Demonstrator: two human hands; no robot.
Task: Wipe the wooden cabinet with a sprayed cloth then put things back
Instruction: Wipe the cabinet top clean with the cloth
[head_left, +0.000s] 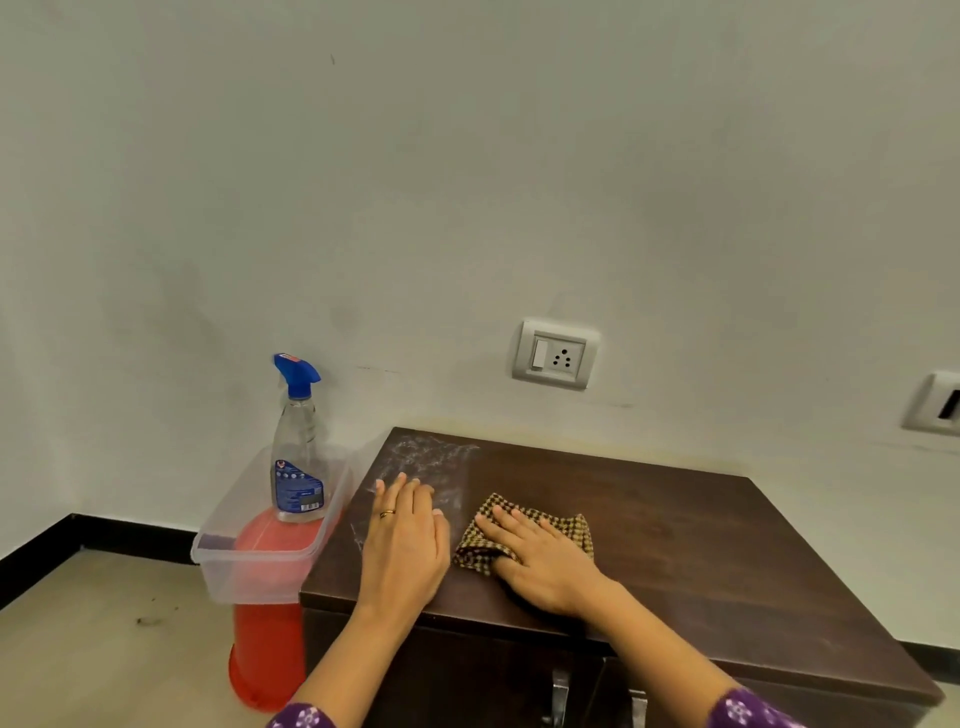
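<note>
The dark wooden cabinet stands against the wall, its top streaked with whitish dust at the far left corner. My right hand presses flat on a brown checked cloth in the middle of the top, fingers straight and pointing left. My left hand, wearing a ring, rests flat on the cabinet top just left of the cloth. A clear spray bottle with a blue trigger stands upright in a clear plastic box left of the cabinet.
The plastic box sits on an upturned red bucket on the floor beside the cabinet. A wall socket is above the cabinet, another at the right edge. Metal door handles show on the cabinet front.
</note>
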